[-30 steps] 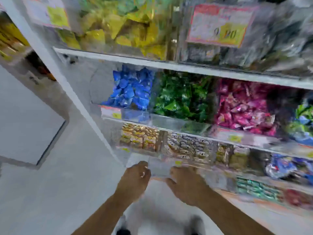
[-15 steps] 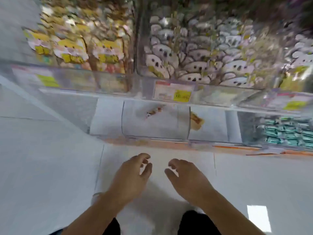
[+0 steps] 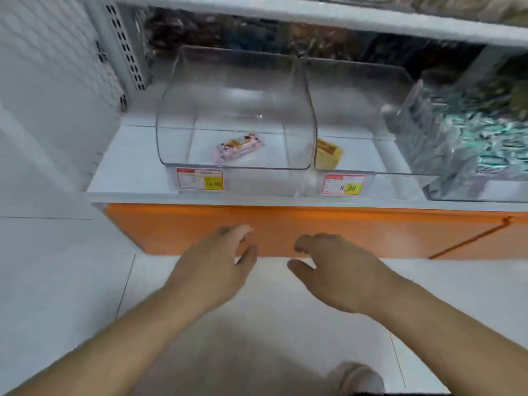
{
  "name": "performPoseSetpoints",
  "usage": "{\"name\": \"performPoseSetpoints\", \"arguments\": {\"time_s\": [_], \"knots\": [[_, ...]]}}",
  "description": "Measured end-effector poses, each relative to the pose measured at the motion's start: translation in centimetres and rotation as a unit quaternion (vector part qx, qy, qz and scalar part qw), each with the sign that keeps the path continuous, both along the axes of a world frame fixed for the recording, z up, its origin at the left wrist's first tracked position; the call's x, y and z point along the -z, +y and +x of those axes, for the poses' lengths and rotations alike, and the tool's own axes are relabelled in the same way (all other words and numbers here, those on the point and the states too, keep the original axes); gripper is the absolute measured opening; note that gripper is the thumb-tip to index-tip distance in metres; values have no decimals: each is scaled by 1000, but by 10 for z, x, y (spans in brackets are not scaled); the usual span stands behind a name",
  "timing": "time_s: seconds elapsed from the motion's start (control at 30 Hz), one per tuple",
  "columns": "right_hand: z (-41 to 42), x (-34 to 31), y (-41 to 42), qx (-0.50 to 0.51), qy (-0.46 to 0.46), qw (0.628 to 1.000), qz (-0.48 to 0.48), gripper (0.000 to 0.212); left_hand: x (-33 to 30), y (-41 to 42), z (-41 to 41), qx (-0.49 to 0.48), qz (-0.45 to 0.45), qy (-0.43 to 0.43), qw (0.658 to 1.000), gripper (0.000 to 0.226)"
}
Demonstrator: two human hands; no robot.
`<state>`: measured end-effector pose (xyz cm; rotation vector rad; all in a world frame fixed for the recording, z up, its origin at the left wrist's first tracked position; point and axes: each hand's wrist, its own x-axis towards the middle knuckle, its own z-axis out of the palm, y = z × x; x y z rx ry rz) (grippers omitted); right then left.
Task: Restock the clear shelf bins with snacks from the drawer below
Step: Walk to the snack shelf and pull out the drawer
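Where pale floor tiles [image 3: 57, 267] meet the foot of the shelving, runs an orange drawer front [image 3: 285, 224] straight across beneath a white shelf [image 3: 128, 155]. On that shelf stand clear bins side by side. Holds one pink-wrapped snack [image 3: 238, 147], lying flat on the bottom, the left bin [image 3: 234, 90]. Shows a yellow-and-brown packet [image 3: 328, 155] against its left wall, the middle bin [image 3: 357, 92]. Packed with silvery, teal-marked wrappers, the right bin [image 3: 471, 132], cut off by the frame edge. Stuck to the bin fronts, two red-and-yellow price labels [image 3: 200, 180], one under the left bin and one under the middle; figures too blurred to read surely. Rises at the left a white perforated upright [image 3: 125, 47] beside a mesh side panel [image 3: 51, 61]. Crosses overhead another white shelf edge [image 3: 314, 15], with dark, indistinct goods behind the bins. Splits the orange front toward the right a dark diagonal seam [image 3: 468, 238].

Reach forward from the bottom corners both bare forearms, palms down. Hovers before the lower part of the orange drawer front the left hand [image 3: 217, 270], fingers loosely bent and spread a little, thumb apart to the right, holding nothing. Mirrors it just beside, the right hand [image 3: 340, 270], fingers relaxed and slightly curled, thumb pointing left, likewise holding nothing. Cannot tell whether any fingertip touches the panel. Between the two thumbs, a narrow gap. Drawer front flush under the shelf, closed. Low at the bottom edge, a blurred light shoe [image 3: 357, 378] on the tiles.
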<state>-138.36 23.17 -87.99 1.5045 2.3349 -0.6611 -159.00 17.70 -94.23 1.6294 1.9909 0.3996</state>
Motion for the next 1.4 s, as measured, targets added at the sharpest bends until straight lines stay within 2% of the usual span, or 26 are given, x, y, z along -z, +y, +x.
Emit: {"name": "performPoseSetpoints", "arguments": {"time_s": [0.27,0.4,0.47,0.53,0.63,0.73,0.83,0.93,1.0,1.07,1.2,1.33,1.4], "knots": [[3,-11,-40,67,79,994,41,30,-27,-47,18,19,37,21,999,43],[13,-9,-40,172,152,973,10,33,-24,-49,17,-60,31,-72,995,45],[18,-2,-32,231,191,954,-16,30,-20,-43,17,-106,29,-133,985,50],[19,11,-16,291,235,927,-34,40,-14,-30,13,-161,24,-197,967,56],[22,38,8,393,336,852,-82,49,2,-5,10,-249,5,-341,906,71],[26,70,28,472,475,729,-142,61,24,24,12,-317,14,-499,806,75],[27,93,47,516,579,602,-190,73,40,48,13,-336,35,-624,705,85],[26,103,60,526,659,494,-211,69,48,62,13,-326,47,-688,646,85],[25,106,65,525,685,454,-222,62,54,65,12,-317,55,-710,627,74],[23,108,65,512,695,448,-235,61,56,64,13,-300,55,-712,632,60],[25,108,56,499,695,457,-243,64,54,55,15,-302,43,-691,655,54],[35,105,36,501,681,471,-252,62,49,32,18,-296,11,-678,673,69],[42,101,22,506,669,480,-256,59,46,17,21,-295,-3,-672,679,66]]}}
